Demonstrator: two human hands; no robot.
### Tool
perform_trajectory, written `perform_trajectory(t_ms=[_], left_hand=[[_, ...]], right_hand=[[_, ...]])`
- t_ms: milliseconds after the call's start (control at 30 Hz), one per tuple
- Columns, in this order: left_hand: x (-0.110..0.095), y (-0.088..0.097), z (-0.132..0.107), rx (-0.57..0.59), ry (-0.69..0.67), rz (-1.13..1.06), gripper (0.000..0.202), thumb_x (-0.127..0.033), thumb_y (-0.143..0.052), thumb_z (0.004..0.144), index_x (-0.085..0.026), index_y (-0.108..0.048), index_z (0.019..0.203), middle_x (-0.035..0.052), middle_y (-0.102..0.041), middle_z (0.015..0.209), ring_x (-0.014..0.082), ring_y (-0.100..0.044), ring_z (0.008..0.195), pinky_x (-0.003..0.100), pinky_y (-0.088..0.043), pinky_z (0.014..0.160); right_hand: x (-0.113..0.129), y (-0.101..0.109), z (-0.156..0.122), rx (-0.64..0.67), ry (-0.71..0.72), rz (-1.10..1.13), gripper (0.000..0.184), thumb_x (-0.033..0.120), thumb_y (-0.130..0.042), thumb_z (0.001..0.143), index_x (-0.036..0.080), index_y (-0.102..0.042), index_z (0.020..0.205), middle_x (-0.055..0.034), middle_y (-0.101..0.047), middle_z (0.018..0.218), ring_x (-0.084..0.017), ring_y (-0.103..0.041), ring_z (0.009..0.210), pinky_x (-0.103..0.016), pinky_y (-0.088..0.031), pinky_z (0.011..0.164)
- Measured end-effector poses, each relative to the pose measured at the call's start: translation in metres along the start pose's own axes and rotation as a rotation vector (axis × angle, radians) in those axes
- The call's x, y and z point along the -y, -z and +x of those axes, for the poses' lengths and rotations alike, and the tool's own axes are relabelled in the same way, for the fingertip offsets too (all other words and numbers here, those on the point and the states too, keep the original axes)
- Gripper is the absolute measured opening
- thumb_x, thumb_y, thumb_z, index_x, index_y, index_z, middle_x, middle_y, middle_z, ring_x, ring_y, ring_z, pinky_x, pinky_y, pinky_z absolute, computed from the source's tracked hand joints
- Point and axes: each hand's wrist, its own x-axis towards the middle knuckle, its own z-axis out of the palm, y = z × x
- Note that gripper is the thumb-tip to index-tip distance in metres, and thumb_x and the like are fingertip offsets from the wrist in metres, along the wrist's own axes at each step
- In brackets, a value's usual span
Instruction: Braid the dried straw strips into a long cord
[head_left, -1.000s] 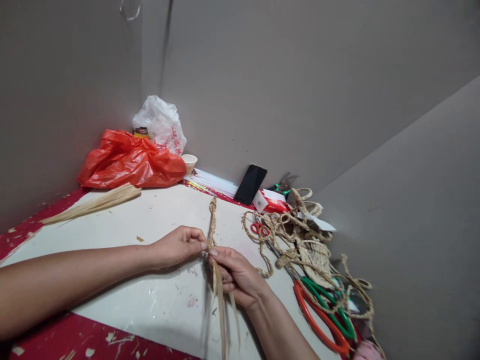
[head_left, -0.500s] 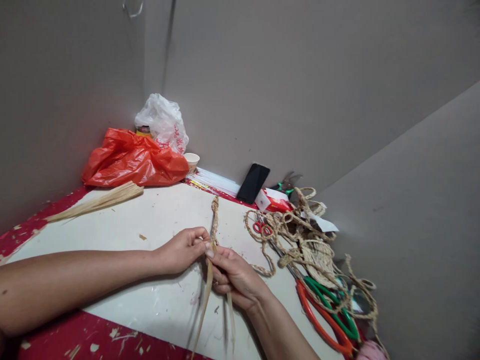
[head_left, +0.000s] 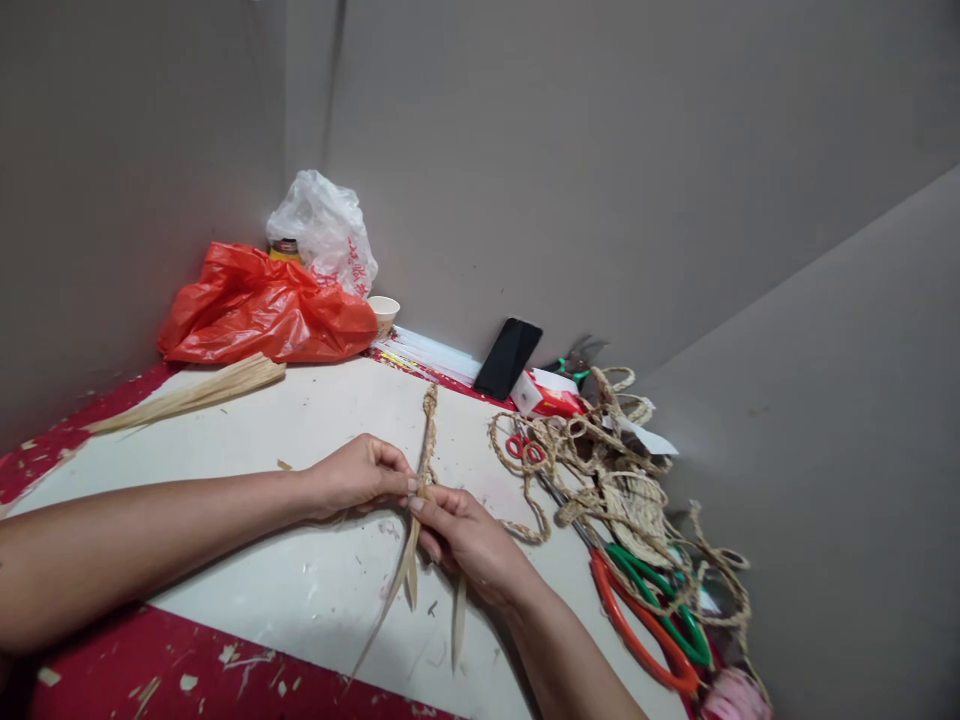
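Observation:
A straw braid [head_left: 428, 432] lies on the white board [head_left: 300, 430], its plaited end pointing away from me. My left hand [head_left: 358, 476] pinches the braid where the plait ends. My right hand [head_left: 463, 538] meets it from the other side, fingers closed on the loose straw strips [head_left: 409, 580] that trail toward me. The fingertips of both hands touch at the same spot.
A bundle of straw [head_left: 191, 394] lies at the left. A red plastic bag [head_left: 259, 308], a white bag [head_left: 324, 229] and a paper cup [head_left: 383, 312] sit in the corner. A black phone [head_left: 508, 358] leans on the wall. Braided rope [head_left: 607, 470], small red scissors [head_left: 523, 449] and large red and green scissors [head_left: 651, 620] crowd the right.
The loose strips have swung from pointing straight toward me to fanning out leftward. Both hands shifted slightly up the board while keeping their pinch on the braid.

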Motion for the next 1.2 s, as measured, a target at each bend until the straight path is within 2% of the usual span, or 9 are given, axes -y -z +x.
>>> perform_trajectory(t_ms=[100, 200, 300, 500, 633, 833, 967, 1067, 1200], left_hand=[[0.000, 0.001, 0.001, 0.020, 0.004, 0.054, 0.028, -0.040, -0.065, 0.069, -0.013, -0.059, 0.069, -0.0025, -0.055, 0.054, 0.0044, -0.038, 0.038, 0.019, -0.027, 0.038], [0.002, 0.000, 0.003, 0.024, -0.044, 0.040, 0.028, -0.038, -0.067, 0.067, -0.012, -0.059, 0.066, -0.0013, -0.057, 0.056, 0.0066, -0.047, 0.050, 0.020, -0.036, 0.052], [0.004, -0.001, 0.004, 0.045, -0.060, 0.024, 0.026, -0.036, -0.067, 0.068, -0.011, -0.059, 0.067, -0.0007, -0.058, 0.059, 0.0082, -0.050, 0.056, 0.022, -0.038, 0.060], [0.003, 0.004, 0.005, 0.093, -0.070, 0.233, 0.027, -0.039, -0.061, 0.072, -0.013, -0.059, 0.069, -0.0038, -0.051, 0.057, 0.0071, -0.040, 0.053, 0.020, -0.030, 0.053], [0.001, 0.006, 0.006, 0.150, -0.037, 0.408, 0.028, -0.041, -0.054, 0.076, -0.014, -0.055, 0.066, -0.0057, -0.041, 0.054, 0.0062, -0.031, 0.050, 0.020, -0.023, 0.048], [-0.003, 0.002, 0.007, 0.204, 0.067, 0.346, 0.027, -0.039, -0.055, 0.075, -0.016, -0.052, 0.062, -0.0056, -0.041, 0.050, 0.0060, -0.030, 0.044, 0.021, -0.020, 0.044], [-0.001, -0.003, 0.006, 0.124, 0.118, 0.224, 0.021, -0.035, -0.056, 0.071, -0.015, -0.056, 0.064, -0.0068, -0.039, 0.046, 0.0049, -0.024, 0.038, 0.022, -0.014, 0.040], [0.006, -0.008, 0.006, 0.020, 0.071, 0.188, 0.018, -0.032, -0.056, 0.068, -0.015, -0.055, 0.061, -0.0067, -0.039, 0.046, 0.0053, -0.026, 0.039, 0.021, -0.015, 0.041], [0.013, -0.011, 0.006, -0.048, -0.004, 0.237, 0.015, -0.029, -0.053, 0.066, -0.015, -0.056, 0.060, -0.0066, -0.039, 0.045, 0.0062, -0.028, 0.041, 0.021, -0.018, 0.042]], right_hand=[[-0.001, -0.001, 0.000, -0.028, 0.044, -0.112, 0.041, 0.049, -0.053, 0.083, 0.017, -0.047, 0.058, 0.0071, -0.039, 0.041, -0.005, -0.025, 0.037, -0.021, -0.017, 0.039], [-0.001, -0.002, 0.000, -0.074, 0.090, -0.229, 0.039, 0.047, -0.053, 0.083, 0.018, -0.047, 0.058, 0.0065, -0.040, 0.042, -0.007, -0.030, 0.040, -0.021, -0.021, 0.042], [0.000, -0.002, -0.001, -0.096, 0.103, -0.300, 0.037, 0.044, -0.053, 0.083, 0.019, -0.044, 0.058, 0.0062, -0.039, 0.045, -0.008, -0.030, 0.042, -0.021, -0.021, 0.043], [0.006, 0.000, -0.005, -0.110, 0.116, -0.508, 0.029, 0.032, -0.048, 0.085, 0.019, -0.045, 0.059, 0.0052, -0.039, 0.049, -0.010, -0.032, 0.048, -0.022, -0.025, 0.048], [0.007, 0.001, -0.008, -0.129, 0.177, -0.665, 0.025, 0.029, -0.046, 0.085, 0.017, -0.054, 0.065, 0.0016, -0.051, 0.060, -0.013, -0.042, 0.058, -0.023, -0.031, 0.055], [0.009, -0.004, -0.013, -0.235, 0.179, -1.015, 0.026, 0.027, -0.041, 0.088, 0.018, -0.063, 0.078, -0.0068, -0.066, 0.072, -0.016, -0.054, 0.062, -0.026, -0.031, 0.057], [0.012, -0.007, -0.018, -0.304, 0.144, -1.193, 0.029, 0.030, -0.041, 0.089, 0.019, -0.065, 0.077, -0.0104, -0.069, 0.073, -0.019, -0.058, 0.062, -0.027, -0.028, 0.055], [0.017, -0.005, -0.022, -0.303, 0.158, -1.189, 0.028, 0.031, -0.042, 0.088, 0.019, -0.063, 0.074, -0.0086, -0.069, 0.071, -0.018, -0.058, 0.061, -0.026, -0.027, 0.054], [0.022, 0.000, -0.023, -0.315, 0.183, -1.148, 0.026, 0.025, -0.042, 0.087, 0.019, -0.061, 0.071, -0.0072, -0.068, 0.071, -0.017, -0.057, 0.064, -0.026, -0.029, 0.056]])
